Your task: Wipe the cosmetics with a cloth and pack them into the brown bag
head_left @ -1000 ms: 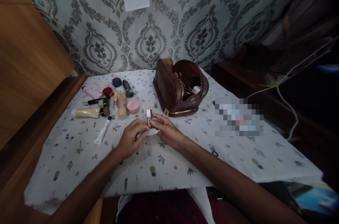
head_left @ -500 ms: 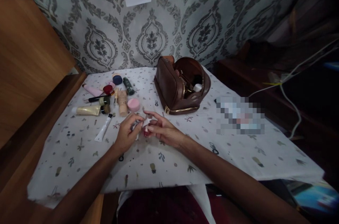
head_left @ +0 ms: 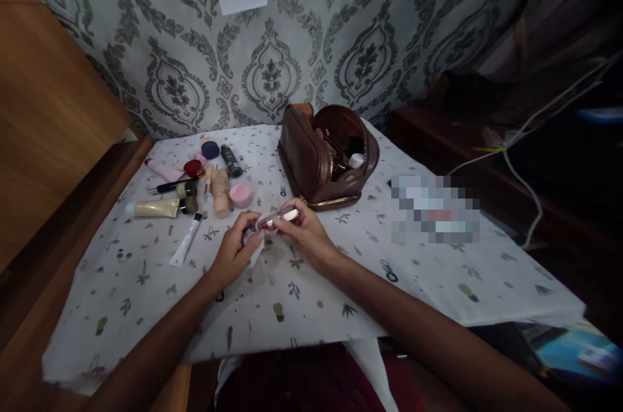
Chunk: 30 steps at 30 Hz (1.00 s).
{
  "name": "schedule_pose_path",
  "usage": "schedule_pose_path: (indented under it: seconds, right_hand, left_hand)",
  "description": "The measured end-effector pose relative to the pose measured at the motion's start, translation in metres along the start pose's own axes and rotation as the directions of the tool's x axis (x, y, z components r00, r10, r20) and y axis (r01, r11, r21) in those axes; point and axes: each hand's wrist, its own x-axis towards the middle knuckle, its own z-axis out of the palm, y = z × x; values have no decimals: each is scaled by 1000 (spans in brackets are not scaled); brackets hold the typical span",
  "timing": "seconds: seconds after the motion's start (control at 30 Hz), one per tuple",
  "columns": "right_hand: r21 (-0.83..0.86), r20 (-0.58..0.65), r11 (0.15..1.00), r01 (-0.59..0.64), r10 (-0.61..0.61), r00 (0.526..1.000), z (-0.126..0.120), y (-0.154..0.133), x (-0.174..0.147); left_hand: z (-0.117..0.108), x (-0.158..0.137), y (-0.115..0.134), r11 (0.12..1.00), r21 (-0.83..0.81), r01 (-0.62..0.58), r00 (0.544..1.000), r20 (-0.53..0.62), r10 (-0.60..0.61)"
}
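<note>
Between my two hands, above the table, is a small tube with a red body and a pale cap, which looks like a lip gloss (head_left: 270, 223). My right hand (head_left: 307, 235) is closed round its capped end. My left hand (head_left: 237, 248) pinches a crumpled white tissue (head_left: 256, 252) against the red end. To the left of the hands lie a white tube (head_left: 185, 241) with a black cap, a pink round jar (head_left: 241, 194) and a beige bottle (head_left: 220, 193). Behind my right hand stands an open brown bag (head_left: 306, 152) with a white-capped item inside.
Several more cosmetics lie at the left back, among them a gold tube (head_left: 154, 207), a dark green bottle (head_left: 231, 161) and a blue-lidded jar (head_left: 210, 150). A blurred-out object (head_left: 435, 209) lies at the right. White cables (head_left: 533, 194) hang beyond the table's right edge.
The tube has turned so that its pale cap now shows, pointing right. The tissue has shifted from over the tube to its left end, in my left hand. The view has swung slightly right.
</note>
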Motion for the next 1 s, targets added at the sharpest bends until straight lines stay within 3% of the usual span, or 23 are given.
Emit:
schedule_pose_path:
  seconds: [0.13,0.3,0.63,0.8,0.9,1.0]
  right_hand:
    - [-266,20,958,102,-100,995,1,-2,-6]
    - [-519,77,814,260,-258,963,1,-5,-15]
    - [-653,294,591,473,-378,878,-3,-10,-20]
    - [-656,434,498,567,-365,824,-18,-30,-30]
    - [-703,390,485,520,-349,852,-40,-50,-38]
    - [-729,225,524,440,-424,877,-68,-76,-43]
  left_hand:
    - [1,3,-3,998,-44,53,998,-20,-54]
    - [2,7,-2,988,-102,118,992,-37,-123]
    - [1,10,0,964,-160,214,969,-90,-231]
    - [3,10,6,972,2,237,969,-79,-236]
    - [10,14,14,964,81,253,966,26,-256]
    - [24,25,30,969,164,184,972,116,-204]
